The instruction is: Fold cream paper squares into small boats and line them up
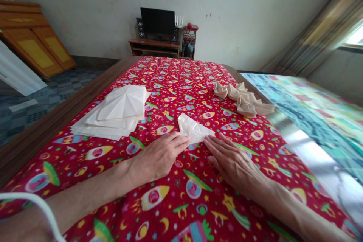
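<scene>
A small piece of folded white paper (pixel 195 130) lies on the red patterned cloth, creased into a roughly triangular shape. My left hand (pixel 163 153) has its fingers together at the paper's lower left edge, closed on it; the thumb is hidden beneath. Stretched out nearly flat, the fingers of my right hand (pixel 231 160) touch the paper's right corner. To the left sits a stack of creased paper sheets (pixel 121 104), the top one with fold lines spreading like a fan. Several folded paper pieces (pixel 244 98) with pointed tips stand in a cluster at the right.
The red cloth (pixel 181 72) covers a table with a dark wooden edge (pixel 110 73). A white cable (pixel 36 198) arcs over my left forearm. Beyond are a monitor (pixel 158 22) on a small desk, a wooden cabinet (pixel 36 41) and a patterned bed cover (pixel 320 109).
</scene>
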The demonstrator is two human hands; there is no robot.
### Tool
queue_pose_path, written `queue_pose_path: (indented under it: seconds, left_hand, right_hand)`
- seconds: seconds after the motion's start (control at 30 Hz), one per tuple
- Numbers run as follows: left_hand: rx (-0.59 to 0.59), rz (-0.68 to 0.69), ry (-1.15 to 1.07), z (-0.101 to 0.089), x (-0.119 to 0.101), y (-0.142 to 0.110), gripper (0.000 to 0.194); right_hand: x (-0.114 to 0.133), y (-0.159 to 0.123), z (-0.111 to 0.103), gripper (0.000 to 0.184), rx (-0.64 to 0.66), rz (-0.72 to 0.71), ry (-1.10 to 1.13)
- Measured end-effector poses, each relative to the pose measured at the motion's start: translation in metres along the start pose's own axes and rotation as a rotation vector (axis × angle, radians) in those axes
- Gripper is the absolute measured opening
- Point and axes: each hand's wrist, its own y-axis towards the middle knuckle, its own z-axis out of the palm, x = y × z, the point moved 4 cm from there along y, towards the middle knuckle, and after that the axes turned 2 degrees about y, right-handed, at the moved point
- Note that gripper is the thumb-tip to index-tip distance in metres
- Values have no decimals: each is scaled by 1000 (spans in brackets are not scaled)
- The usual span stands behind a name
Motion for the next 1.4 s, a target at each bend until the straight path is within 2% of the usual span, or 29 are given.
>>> queue_pose_path:
  seconds: [0.2, 0.43, 0.67, 0.83, 1.07, 1.23, 1.4]
  left_hand:
    - [-7, 10, -7, 0, -1, 2, 54]
    - [-24, 29, -20, -2, 0, 1, 50]
    - [-109, 58, -132, 0, 32, 15, 44]
    - [-76, 93, -12, 7, 47, 29, 49]
    - [-25, 79, 64, 4, 33, 13, 48]
    - [30, 67, 68, 0, 20, -3, 57]
    - [27, 93, 43, 0, 17, -15, 54]
  right_hand:
    - [4, 10, 2, 35, -43, -69, -66]
    - [15, 32, 10, 35, -92, -179, 10]
    - [7, 23, 7, 29, -63, -90, 18]
    - [9, 27, 5, 29, -43, -50, 21]
    - [9, 27, 4, 28, -27, -33, 17]
    - [10, 27, 3, 28, -44, -25, 33]
    - [11, 26, 3, 28, -66, -34, 25]
